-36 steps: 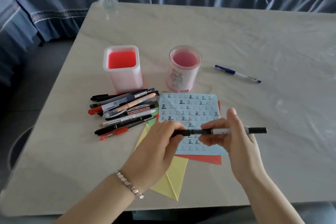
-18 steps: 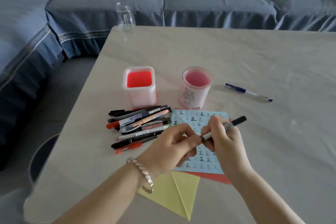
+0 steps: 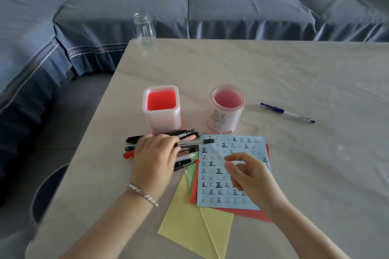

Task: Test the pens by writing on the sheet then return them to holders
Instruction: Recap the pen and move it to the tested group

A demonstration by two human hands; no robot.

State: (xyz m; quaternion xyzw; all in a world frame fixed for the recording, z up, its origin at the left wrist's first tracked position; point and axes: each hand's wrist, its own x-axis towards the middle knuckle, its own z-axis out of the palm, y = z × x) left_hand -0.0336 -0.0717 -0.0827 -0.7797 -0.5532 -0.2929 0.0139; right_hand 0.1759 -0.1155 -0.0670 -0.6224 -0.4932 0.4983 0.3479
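Pens (image 3: 187, 154) lie piled by two holders (image 3: 164, 120) (image 3: 221, 118); left hand (image 3: 154, 157) grips one pen (image 3: 200, 142), right hand (image 3: 250, 176) empty.

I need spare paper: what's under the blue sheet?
A red sheet peeks out at the blue sheet's left, bottom and right edges; a green sheet and a yellow sheet stick out farther left. Anything else beneath is covered.

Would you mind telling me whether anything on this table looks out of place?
One blue pen lies alone, right of the round holder, well apart from the pile of pens in front of the square holder. Both holders look empty. Nothing appears spilled or damaged.
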